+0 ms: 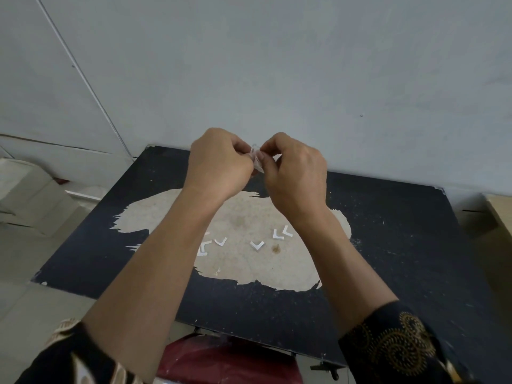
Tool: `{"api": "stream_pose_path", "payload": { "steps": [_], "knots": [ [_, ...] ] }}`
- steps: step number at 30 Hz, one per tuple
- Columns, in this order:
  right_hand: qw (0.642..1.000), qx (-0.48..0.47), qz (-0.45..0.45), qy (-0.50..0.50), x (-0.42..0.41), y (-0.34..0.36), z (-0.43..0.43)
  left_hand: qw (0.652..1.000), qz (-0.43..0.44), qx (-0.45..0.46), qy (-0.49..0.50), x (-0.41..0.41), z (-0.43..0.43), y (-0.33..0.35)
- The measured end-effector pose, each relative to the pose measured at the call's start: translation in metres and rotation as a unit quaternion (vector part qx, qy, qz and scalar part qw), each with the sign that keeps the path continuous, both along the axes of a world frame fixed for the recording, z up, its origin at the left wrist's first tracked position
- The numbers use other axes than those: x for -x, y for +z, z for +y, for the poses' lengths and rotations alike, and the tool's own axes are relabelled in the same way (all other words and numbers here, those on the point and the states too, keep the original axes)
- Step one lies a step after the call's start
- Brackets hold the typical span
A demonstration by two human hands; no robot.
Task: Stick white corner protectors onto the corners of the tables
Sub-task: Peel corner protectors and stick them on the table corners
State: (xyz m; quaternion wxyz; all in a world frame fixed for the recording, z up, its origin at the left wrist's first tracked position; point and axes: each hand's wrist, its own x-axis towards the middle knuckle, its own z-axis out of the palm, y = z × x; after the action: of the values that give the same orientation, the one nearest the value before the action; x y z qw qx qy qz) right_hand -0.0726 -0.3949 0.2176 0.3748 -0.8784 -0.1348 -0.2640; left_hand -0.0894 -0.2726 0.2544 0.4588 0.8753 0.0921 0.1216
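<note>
My left hand (219,162) and my right hand (293,170) are raised above the far part of the dark table (401,245). Between their fingertips they pinch a small translucent white corner protector (257,159). Most of it is hidden by my fingers. Several white L-shaped pieces lie on the worn pale patch of the tabletop: one (220,241) beside my left forearm, one (257,245) in the middle, two (282,232) by my right forearm. Another piece (203,249) is partly hidden under my left arm.
The table stands against a grey wall (277,79). Pale blocks (30,195) sit on the floor to the left. A light wooden surface (498,214) adjoins on the right. Something red (221,358) lies below the table's near edge.
</note>
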Motion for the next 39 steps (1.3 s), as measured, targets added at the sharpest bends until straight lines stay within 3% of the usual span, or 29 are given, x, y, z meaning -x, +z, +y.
{"api": "stream_pose_path", "payload": {
  "steps": [7, 17, 23, 29, 34, 39],
  "knots": [
    [0.996, -0.033, 0.074, 0.024, 0.008, -0.007, 0.011, 0.999, 0.007, 0.045, 0.024, 0.003, 0.017, -0.018],
    [0.952, -0.191, 0.234, 0.045, 0.006, -0.034, 0.02, 0.995, 0.014, 0.061, 0.08, 0.02, 0.034, -0.043],
    [0.818, -0.409, 0.403, 0.037, 0.004, -0.062, 0.027, 0.99, 0.011, 0.08, 0.114, 0.027, 0.04, -0.07],
    [0.743, -0.46, 0.485, -0.027, -0.006, -0.122, 0.033, 0.98, 0.052, 0.112, 0.156, 0.028, 0.046, -0.108],
    [0.643, -0.506, 0.566, -0.102, 0.005, -0.197, 0.03, 0.962, 0.105, 0.182, 0.175, 0.039, 0.055, -0.147],
    [0.592, -0.503, 0.613, -0.143, 0.018, -0.241, 0.033, 0.942, 0.149, 0.224, 0.199, 0.048, 0.054, -0.175]
  ]
}}
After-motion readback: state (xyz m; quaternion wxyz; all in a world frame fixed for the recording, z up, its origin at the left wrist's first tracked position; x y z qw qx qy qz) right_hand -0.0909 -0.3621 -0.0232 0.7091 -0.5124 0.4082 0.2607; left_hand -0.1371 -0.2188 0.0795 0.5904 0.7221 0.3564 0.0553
